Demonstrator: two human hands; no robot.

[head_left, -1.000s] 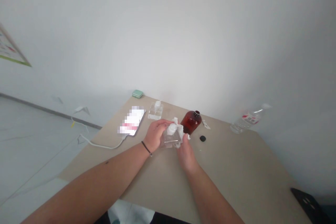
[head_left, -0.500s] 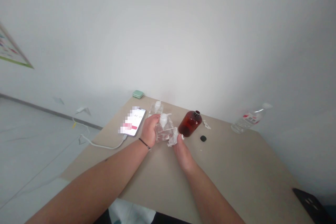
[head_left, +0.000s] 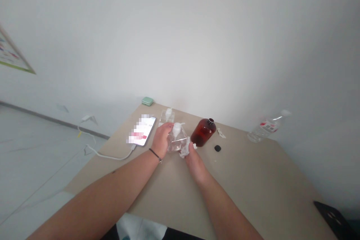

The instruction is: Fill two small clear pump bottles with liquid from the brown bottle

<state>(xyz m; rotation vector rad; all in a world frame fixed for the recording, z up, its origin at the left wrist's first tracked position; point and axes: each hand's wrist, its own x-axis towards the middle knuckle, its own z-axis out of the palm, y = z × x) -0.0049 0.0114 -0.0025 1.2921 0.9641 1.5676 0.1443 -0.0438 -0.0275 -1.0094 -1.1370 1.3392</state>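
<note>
My left hand [head_left: 162,140] is closed around the left side of a clear pump bottle [head_left: 174,144] with a white pump top. A crumpled white tissue [head_left: 184,151] is in my right hand [head_left: 195,163], pressed against the bottle's right side. Most of the right fingers are hidden behind the tissue and bottle. Just beyond my left hand stands a second clear bottle [head_left: 166,117] with a white top. To the right of the held bottle, a brown bottle [head_left: 203,133] with an uncapped neck stands on the table.
A phone [head_left: 146,133] on a white cable [head_left: 112,157] lies at left. The green case [head_left: 147,101] sits at the back corner. Right of the brown bottle are a tissue scrap [head_left: 221,133] and black cap [head_left: 217,148]. A water bottle [head_left: 264,129] and black object [head_left: 334,217] are farther right.
The pump bottle has shifted very slightly to the right and tilted a little in my hands. The tissue stays against its side; the other things have not moved.
</note>
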